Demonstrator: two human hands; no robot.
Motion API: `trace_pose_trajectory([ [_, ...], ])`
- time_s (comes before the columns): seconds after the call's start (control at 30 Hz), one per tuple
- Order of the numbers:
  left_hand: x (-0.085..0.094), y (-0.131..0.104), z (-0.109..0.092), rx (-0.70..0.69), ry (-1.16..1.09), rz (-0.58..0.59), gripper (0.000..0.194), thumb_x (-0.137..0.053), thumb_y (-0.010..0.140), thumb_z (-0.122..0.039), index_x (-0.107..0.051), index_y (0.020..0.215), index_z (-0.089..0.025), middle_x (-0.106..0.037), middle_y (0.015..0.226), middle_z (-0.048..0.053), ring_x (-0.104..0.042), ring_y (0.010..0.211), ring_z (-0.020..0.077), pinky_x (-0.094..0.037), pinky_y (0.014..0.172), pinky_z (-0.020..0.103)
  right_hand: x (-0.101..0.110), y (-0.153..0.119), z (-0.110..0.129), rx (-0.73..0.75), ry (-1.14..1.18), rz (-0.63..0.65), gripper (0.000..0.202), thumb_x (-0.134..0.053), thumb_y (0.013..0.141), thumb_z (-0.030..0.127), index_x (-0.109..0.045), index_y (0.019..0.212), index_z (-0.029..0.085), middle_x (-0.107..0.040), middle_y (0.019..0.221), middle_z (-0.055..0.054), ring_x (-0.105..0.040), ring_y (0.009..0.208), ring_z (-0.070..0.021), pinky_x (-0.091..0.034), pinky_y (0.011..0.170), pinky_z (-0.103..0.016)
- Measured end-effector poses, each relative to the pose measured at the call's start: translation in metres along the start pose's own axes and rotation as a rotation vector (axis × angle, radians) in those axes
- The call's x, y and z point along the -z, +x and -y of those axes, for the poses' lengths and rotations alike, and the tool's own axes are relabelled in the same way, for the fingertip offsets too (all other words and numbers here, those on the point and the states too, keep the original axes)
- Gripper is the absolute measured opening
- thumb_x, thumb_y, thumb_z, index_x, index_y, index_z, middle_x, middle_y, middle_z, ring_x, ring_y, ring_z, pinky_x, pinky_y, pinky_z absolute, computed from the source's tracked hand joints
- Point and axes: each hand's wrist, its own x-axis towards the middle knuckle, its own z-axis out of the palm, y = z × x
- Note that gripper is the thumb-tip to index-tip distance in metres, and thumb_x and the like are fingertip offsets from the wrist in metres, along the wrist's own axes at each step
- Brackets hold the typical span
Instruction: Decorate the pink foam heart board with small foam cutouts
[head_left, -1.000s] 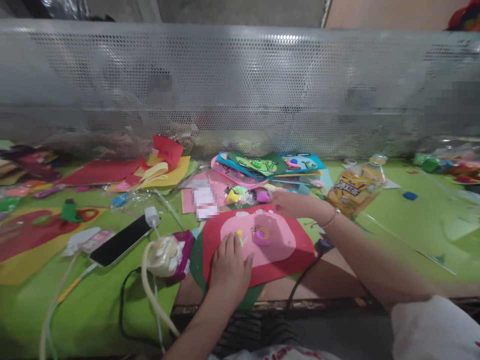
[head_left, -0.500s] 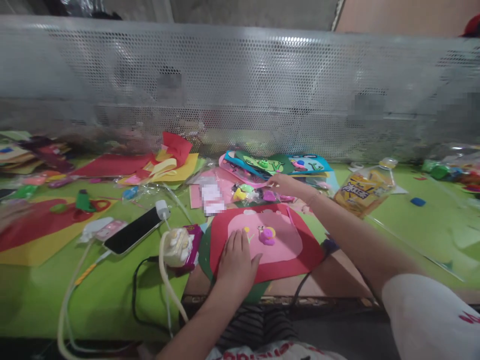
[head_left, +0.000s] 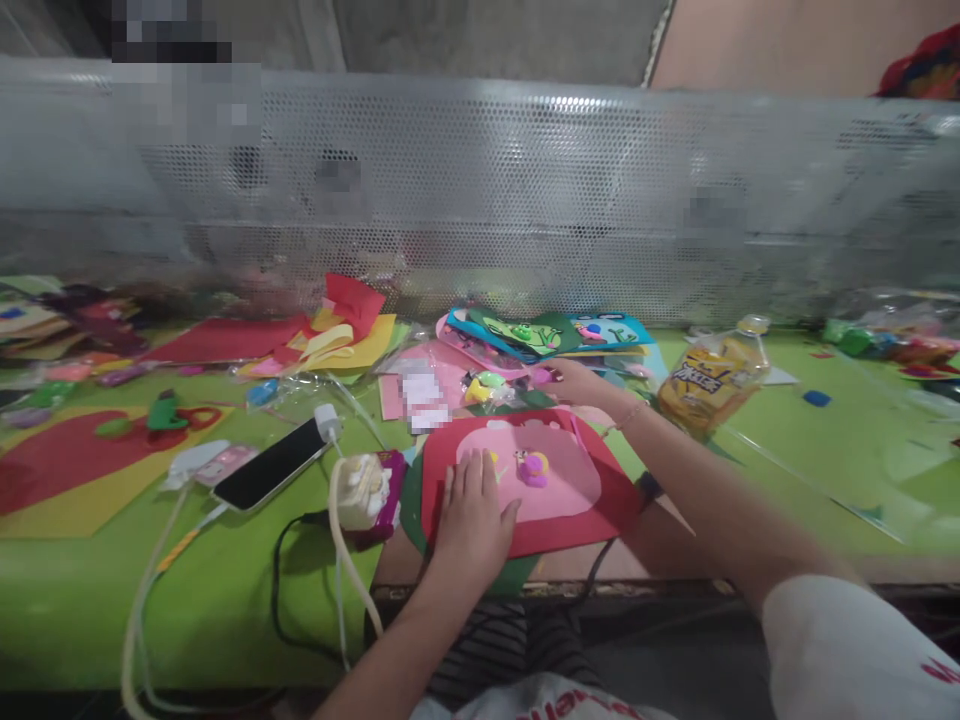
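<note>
My left hand (head_left: 472, 510) lies flat with its fingers stretched out on a red sheet (head_left: 555, 535) that bears a pink panel (head_left: 577, 485). A purple and yellow clay snail (head_left: 533, 466) sits on the panel, right of my fingertips. Beyond the sheet, my right hand (head_left: 576, 384) reaches into small clear bags of coloured clay (head_left: 487, 385). Its fingers are closed on a piece of magenta clay (head_left: 541, 376); the grip is partly hidden and blurred. Just behind it lie decorated blue and green craft sheets (head_left: 551, 330).
Left of the sheet are a phone (head_left: 270, 465) on a cable and a charger block (head_left: 367, 495) with looping cords. A yellow-labelled bottle (head_left: 712, 380) stands tilted beside my right forearm. Red and yellow sheets (head_left: 225, 338) lie at the back left, before a perforated metal screen (head_left: 480, 200).
My right hand has shifted slightly and now has magenta clay at its fingertips. My left hand stays flat on the sheet. Another person's hand at the far left has gone from view.
</note>
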Motion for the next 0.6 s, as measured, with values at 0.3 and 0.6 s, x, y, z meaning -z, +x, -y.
trace_pose_trajectory([
  [0.3,0.050,0.090,-0.023,0.037,-0.423,-0.015,0.047,-0.050,0.081,-0.029,-0.047,0.123,-0.009,-0.055,0.122,0.020,-0.049,0.118,0.0289,-0.042,0.095,0.040,-0.026,-0.035,0.006,0.198,0.966,-0.084,0.035,-0.071,0.061,0.021,-0.055,0.092,0.023,-0.057,0.091,0.003,-0.056,0.078,-0.0098,-0.047,0.071,-0.023],
  [0.6,0.013,0.159,-0.022,-0.024,-0.802,0.072,0.034,-0.052,0.081,-0.039,-0.061,0.099,-0.012,-0.067,0.086,0.007,-0.061,0.077,0.0168,-0.046,0.069,0.027,-0.037,-0.022,-0.007,0.331,0.555,-0.204,0.051,-0.063,0.072,0.031,-0.051,0.120,0.021,-0.058,0.116,-0.007,-0.056,0.104,-0.0204,-0.045,0.091,-0.036],
])
